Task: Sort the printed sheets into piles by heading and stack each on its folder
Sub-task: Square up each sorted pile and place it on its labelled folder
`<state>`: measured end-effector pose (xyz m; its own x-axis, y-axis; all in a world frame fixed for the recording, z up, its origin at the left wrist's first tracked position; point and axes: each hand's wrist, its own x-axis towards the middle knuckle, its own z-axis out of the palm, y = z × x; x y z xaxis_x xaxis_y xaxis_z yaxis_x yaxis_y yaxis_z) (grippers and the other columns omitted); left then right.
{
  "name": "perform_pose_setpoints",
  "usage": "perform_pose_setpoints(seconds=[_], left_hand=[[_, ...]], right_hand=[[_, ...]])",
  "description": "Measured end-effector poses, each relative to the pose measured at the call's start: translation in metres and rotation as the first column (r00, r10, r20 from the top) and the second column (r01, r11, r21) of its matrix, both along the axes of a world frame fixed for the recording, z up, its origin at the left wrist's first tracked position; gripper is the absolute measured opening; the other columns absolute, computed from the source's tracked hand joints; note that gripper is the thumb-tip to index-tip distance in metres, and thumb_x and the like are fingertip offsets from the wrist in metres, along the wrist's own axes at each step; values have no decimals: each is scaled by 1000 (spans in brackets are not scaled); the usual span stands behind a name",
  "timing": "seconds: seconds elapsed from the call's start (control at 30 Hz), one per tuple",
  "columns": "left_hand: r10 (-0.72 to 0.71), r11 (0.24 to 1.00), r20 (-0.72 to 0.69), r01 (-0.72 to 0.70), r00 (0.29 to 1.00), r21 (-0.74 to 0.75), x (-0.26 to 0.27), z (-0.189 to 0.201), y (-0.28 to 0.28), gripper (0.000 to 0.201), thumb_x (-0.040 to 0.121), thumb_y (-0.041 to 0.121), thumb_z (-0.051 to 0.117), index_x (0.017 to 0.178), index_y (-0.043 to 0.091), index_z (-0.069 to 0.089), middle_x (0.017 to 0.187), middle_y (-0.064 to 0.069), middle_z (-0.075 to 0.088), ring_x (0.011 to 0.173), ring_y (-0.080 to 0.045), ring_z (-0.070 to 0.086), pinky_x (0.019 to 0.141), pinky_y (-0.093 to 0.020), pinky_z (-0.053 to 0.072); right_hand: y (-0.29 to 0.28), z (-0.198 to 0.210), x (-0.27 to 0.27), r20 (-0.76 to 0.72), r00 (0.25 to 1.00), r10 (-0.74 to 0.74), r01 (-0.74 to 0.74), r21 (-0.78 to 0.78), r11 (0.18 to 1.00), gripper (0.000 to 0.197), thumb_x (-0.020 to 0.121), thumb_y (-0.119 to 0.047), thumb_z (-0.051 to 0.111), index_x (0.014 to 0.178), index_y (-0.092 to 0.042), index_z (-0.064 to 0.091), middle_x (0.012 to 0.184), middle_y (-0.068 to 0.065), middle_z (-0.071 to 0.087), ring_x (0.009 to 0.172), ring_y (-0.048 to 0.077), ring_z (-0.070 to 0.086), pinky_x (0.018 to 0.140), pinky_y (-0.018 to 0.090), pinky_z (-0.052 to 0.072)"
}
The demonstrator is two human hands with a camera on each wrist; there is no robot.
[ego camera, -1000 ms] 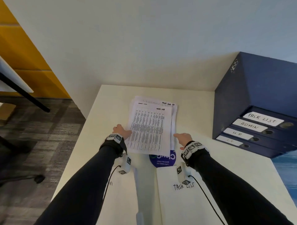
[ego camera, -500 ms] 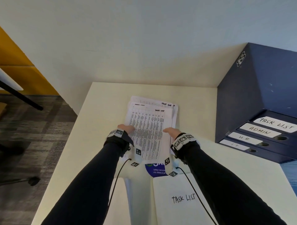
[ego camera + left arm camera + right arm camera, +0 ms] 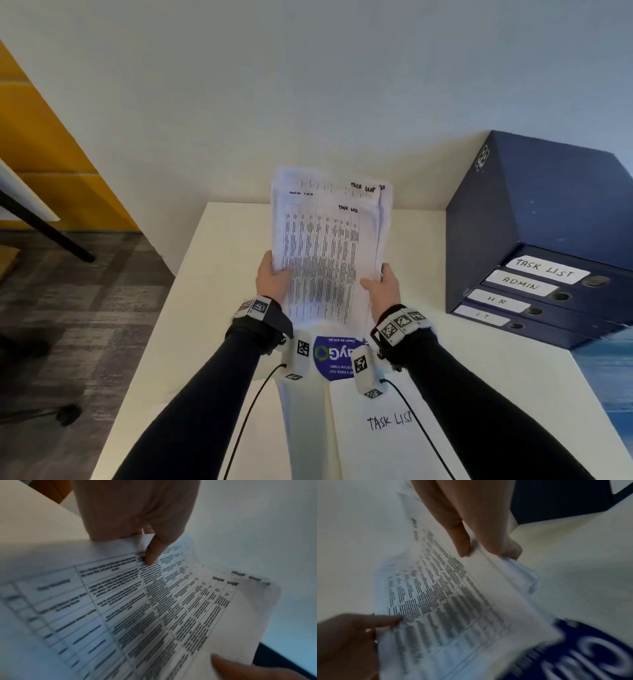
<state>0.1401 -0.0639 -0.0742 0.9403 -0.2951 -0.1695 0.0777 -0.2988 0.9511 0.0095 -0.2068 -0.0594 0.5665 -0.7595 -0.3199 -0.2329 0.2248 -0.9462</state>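
The printed sheets (image 3: 329, 250) were up off the desk (image 3: 219, 274), held as one bundle out in front of the person, long axis running 12 to 6 with the headings at the 12 end. Both top pages read TASK LIST as far as I could make out. The left hand (image 3: 272, 282) had the left long edge pinched, thumb on the printed face and fingers behind. The right hand (image 3: 383, 284) did the same on the right edge, so both were gripping the stack low down, nearer the 6 o'clock end.

The bit that mattered: the white sheet marked TASK LIST (image 3: 390, 435) lay flat on the desk at roughly 5 o'clock from the bundle, close under the right forearm, so I'd say the right hand was the nearer one for a drop-off there. The blue binders (image 3: 534, 294) sat off at 3 o'clock, labelled spines facing the person, TASK LIST on top. A blue round sticker (image 3: 334, 358) showed on the desk just below the bundle's bottom edge.

Couldn't tell how many sheets were in the bundle or what was underneath.
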Motion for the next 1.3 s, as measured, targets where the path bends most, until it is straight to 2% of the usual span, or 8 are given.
perform_pose_setpoints(seconds=[0.13,0.3,0.43,0.7,0.9,1.0,1.13,1.3], left_hand=[[-6,977,62,19,998,-211,-15,42,-7,43,88,2,59,126,11,42,112,-2,56,99,-18,55,88,-32,46],[-25,978,82,41,996,-203,-29,53,-8,43,85,8,65,118,14,38,109,-2,53,102,-24,55,83,-31,44],[-18,990,82,29,997,-139,-29,54,-2,57,86,12,66,133,9,33,115,-1,46,106,-20,48,83,-25,35],[-61,988,38,66,997,-139,-11,60,-5,57,86,5,62,135,7,33,118,-1,48,108,-21,48,85,-28,35],[-101,987,54,107,993,-123,-12,58,-14,58,90,5,55,141,8,26,119,1,43,113,-20,46,93,-28,34],[-119,991,139,127,983,-50,-12,51,-16,35,94,12,52,126,14,37,94,4,48,80,-13,49,75,-30,39],[-173,985,204,172,963,25,-11,56,-12,40,98,16,48,134,8,35,101,-2,52,87,-19,50,69,-23,39],[-368,930,427,315,826,191,-16,91,-17,21,98,11,44,117,1,40,82,-8,53,65,-21,48,58,-29,33]], right_hand=[[0,44,4,149,988,36,-25,-77,997,38,82,9,61,118,7,48,111,26,60,101,36,60,97,47,46],[8,56,-3,231,972,35,-26,-41,999,51,72,3,74,111,-19,51,103,-5,60,86,0,59,89,33,49],[4,58,-8,137,985,-109,117,-51,992,61,72,-5,75,121,-11,39,115,7,50,102,22,53,91,38,46],[-10,66,-3,143,987,-72,81,-57,995,55,82,11,50,127,-9,26,110,8,46,86,11,51,68,23,42],[-8,62,2,170,983,-62,67,-25,997,42,85,6,48,116,-14,29,110,7,44,94,17,48,86,37,41],[-8,62,0,149,989,2,6,-51,999,30,87,2,49,109,-15,36,108,9,48,97,21,50,85,38,45],[-21,70,-9,74,996,41,-30,-154,988,47,82,1,61,120,-12,39,118,11,52,106,23,53,92,38,46],[-40,106,-15,-342,935,97,-323,-702,634,74,70,-28,76,134,-31,39,136,-1,42,128,24,35,110,56,23]])
